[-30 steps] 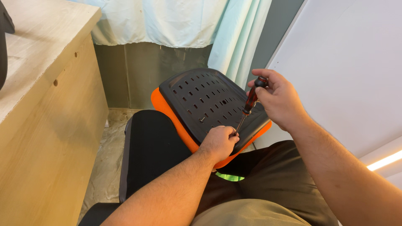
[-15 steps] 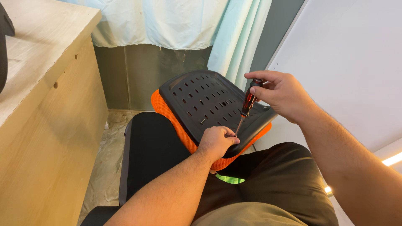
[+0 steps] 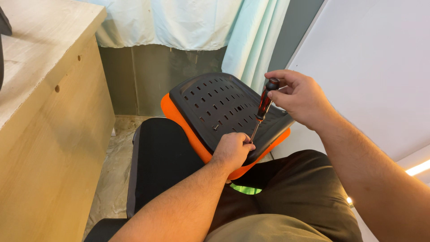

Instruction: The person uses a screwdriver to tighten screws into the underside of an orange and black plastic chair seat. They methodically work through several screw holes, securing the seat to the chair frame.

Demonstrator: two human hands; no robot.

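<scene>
Since a second ago the right hand [image 3: 301, 96] has risen slightly, fingers closed around the red-handled screwdriver [image 3: 262, 107]. The left hand [image 3: 232, 149] is curled at its tip — hiding the screw — on the black slotted plastic panel [image 3: 219, 105], orange-padded, resting on the lap.
</scene>
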